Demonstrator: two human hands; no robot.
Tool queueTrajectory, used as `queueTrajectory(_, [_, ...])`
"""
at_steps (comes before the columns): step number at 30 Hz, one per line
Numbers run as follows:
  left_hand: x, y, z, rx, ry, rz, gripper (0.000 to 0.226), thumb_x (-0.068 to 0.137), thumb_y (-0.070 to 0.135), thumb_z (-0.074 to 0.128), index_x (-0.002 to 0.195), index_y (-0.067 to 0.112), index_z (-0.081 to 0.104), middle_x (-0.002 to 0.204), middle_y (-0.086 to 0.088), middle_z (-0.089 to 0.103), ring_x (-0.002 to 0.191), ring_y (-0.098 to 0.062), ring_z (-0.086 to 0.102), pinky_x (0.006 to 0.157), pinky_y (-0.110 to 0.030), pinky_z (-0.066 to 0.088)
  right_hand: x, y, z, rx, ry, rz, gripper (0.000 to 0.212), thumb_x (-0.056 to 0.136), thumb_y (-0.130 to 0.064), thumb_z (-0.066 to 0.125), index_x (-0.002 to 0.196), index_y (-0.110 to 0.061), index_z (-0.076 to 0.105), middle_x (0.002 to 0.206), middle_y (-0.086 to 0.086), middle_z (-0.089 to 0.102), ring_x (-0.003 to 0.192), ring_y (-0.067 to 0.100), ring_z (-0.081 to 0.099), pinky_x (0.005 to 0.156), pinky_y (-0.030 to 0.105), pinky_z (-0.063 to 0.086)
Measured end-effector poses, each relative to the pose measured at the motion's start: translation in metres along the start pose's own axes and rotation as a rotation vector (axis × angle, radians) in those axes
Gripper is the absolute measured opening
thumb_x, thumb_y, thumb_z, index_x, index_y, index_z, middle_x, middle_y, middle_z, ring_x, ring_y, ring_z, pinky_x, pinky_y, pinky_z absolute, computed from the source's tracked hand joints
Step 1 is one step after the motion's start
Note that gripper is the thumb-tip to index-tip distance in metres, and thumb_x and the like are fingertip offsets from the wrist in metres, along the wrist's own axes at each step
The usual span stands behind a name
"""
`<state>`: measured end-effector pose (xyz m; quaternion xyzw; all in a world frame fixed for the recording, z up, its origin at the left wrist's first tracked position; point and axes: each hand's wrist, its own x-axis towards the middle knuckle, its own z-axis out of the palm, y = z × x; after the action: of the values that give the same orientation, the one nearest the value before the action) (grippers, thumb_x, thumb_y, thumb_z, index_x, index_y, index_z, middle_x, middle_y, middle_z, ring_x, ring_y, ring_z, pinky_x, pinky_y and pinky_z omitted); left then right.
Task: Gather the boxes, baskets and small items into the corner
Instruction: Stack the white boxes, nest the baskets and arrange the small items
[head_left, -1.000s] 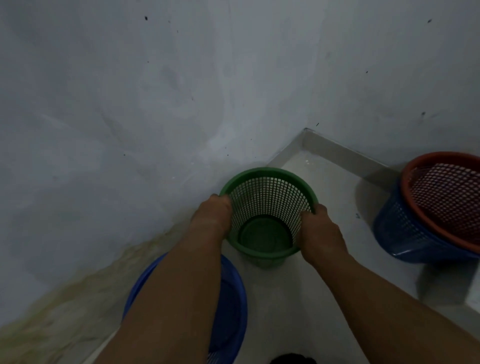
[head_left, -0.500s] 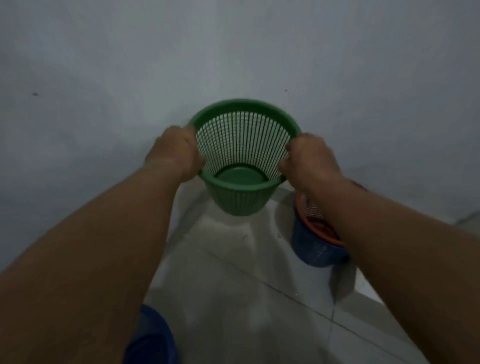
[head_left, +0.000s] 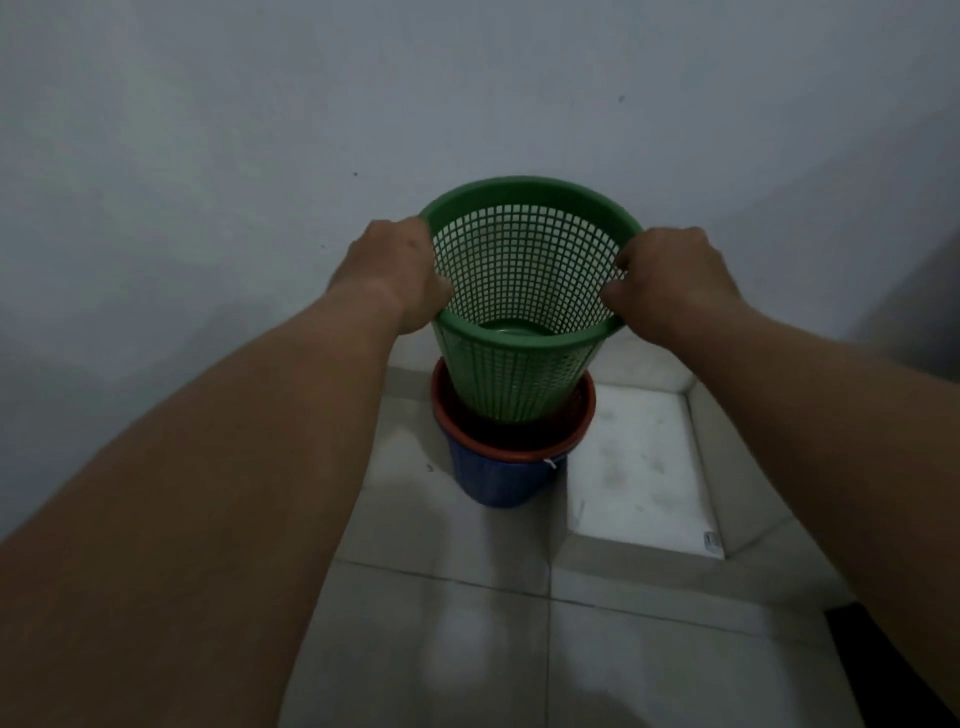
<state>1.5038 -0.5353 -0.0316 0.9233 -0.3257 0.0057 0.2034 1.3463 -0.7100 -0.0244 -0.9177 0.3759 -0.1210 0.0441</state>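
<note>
Here the green basket (head_left: 524, 291) hangs upright, mouth up, directly above the red basket (head_left: 511, 439) nested in the blue basket (head_left: 498, 480) by the wall, so the drop is straight down; the left hand (head_left: 397, 273) at 9 o'clock and the right hand (head_left: 670, 283) at 3 o'clock clamp its rim equally near, fingertips hidden behind the mesh, and the gap between the bottom and the red rim is unclear
</note>
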Motion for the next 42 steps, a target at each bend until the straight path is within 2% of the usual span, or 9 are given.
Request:
queueTrajectory(7, [-0.007, -0.002, 0.019, 0.062, -0.078, -0.002, 0.048, 0.087, 0.031, 0.067, 0.129, 0.012, 0.053, 0.120, -0.015, 0.057, 0.095, -0.028, 0.054, 0.076, -0.033, 0.044, -0.007, 0.006, 0.019, -0.055, -0.077, 0.016, 0.042, 0.088, -0.031, 0.062, 0.125, -0.012, 0.062, 0.119, 0.016, 0.059, 0.103, 0.036, 0.059, 0.083, 0.039, 0.051])
queueTrajectory(13, [-0.023, -0.019, 0.026, 0.184, -0.184, 0.018, 0.061, 0.091, 0.051, 0.059, 0.137, 0.012, 0.046, 0.136, -0.017, 0.049, 0.119, -0.036, 0.050, 0.092, -0.041, 0.045, -0.022, -0.017, 0.037, -0.140, -0.146, -0.077, 0.040, 0.095, -0.033, 0.053, 0.132, -0.017, 0.056, 0.129, 0.013, 0.051, 0.113, 0.036, 0.055, 0.089, 0.039, 0.046])
queueTrajectory(18, [-0.060, -0.076, 0.011, 0.284, -0.235, -0.081, 0.050, 0.090, 0.048, 0.061, 0.129, 0.018, 0.054, 0.129, -0.014, 0.054, 0.113, -0.035, 0.055, 0.093, -0.041, 0.048, -0.049, -0.079, 0.056, -0.126, -0.220, -0.275, 0.028, 0.097, -0.026, 0.050, 0.121, -0.018, 0.060, 0.117, 0.011, 0.057, 0.099, 0.032, 0.059, 0.070, 0.033, 0.040])
queueTrajectory(20, [-0.087, -0.109, 0.001, 0.338, -0.276, -0.148, 0.046, 0.091, 0.046, 0.061, 0.128, 0.020, 0.056, 0.128, -0.014, 0.055, 0.112, -0.035, 0.056, 0.093, -0.041, 0.049, -0.065, -0.110, 0.071, -0.107, -0.272, -0.381, 0.026, 0.097, -0.026, 0.050, 0.118, -0.018, 0.061, 0.115, 0.012, 0.060, 0.090, 0.030, 0.059, 0.067, 0.032, 0.040])
queueTrajectory(22, [-0.120, -0.145, -0.011, 0.382, -0.340, -0.233, 0.045, 0.092, 0.044, 0.059, 0.132, 0.022, 0.055, 0.131, -0.013, 0.054, 0.114, -0.033, 0.056, 0.094, -0.039, 0.047, -0.088, -0.145, 0.088, -0.058, -0.338, -0.492, 0.030, 0.097, -0.029, 0.049, 0.122, -0.019, 0.061, 0.118, 0.012, 0.061, 0.097, 0.031, 0.060, 0.071, 0.033, 0.044])
queueTrajectory(28, [-0.243, -0.244, -0.036, 0.467, -0.540, -0.518, 0.039, 0.096, 0.033, 0.057, 0.131, 0.017, 0.055, 0.131, -0.012, 0.054, 0.113, -0.030, 0.057, 0.094, -0.039, 0.049, -0.193, -0.239, 0.129, 0.068, -0.698, -0.805, 0.040, 0.093, -0.047, 0.058, 0.130, -0.033, 0.058, 0.132, 0.006, 0.057, 0.117, 0.030, 0.056, 0.098, 0.039, 0.047])
queueTrajectory(33, [-0.357, -0.287, -0.043, 0.517, -0.741, -0.855, 0.038, 0.093, 0.023, 0.060, 0.130, 0.013, 0.054, 0.125, -0.010, 0.056, 0.110, -0.026, 0.058, 0.093, -0.037, 0.050, -0.274, -0.286, 0.150, 0.055, -0.865, -1.002, 0.047, 0.093, -0.041, 0.060, 0.138, -0.030, 0.053, 0.137, 0.008, 0.054, 0.118, 0.027, 0.056, 0.096, 0.038, 0.049])
queueTrajectory(36, [-0.415, -0.296, -0.035, 0.485, -0.742, -1.021, 0.038, 0.096, 0.022, 0.053, 0.134, 0.016, 0.050, 0.129, -0.007, 0.055, 0.115, -0.023, 0.056, 0.093, -0.036, 0.048, -0.303, -0.294, 0.167, -0.049, -0.926, -1.066, 0.050, 0.090, -0.031, 0.063, 0.138, -0.027, 0.051, 0.127, 0.010, 0.059, 0.106, 0.029, 0.061, 0.086, 0.036, 0.053])
queueTrajectory(42, [-0.454, -0.300, -0.008, 0.258, -0.633, -1.252, 0.050, 0.093, 0.011, 0.055, 0.139, 0.007, 0.036, 0.130, -0.014, 0.050, 0.114, -0.027, 0.055, 0.090, -0.035, 0.047, -0.326, -0.280, 0.183, -0.084, -1.084, -1.000, 0.071, 0.094, -0.017, 0.057, 0.154, -0.031, 0.021, 0.142, 0.017, 0.045, 0.119, 0.033, 0.055, 0.094, 0.037, 0.050])
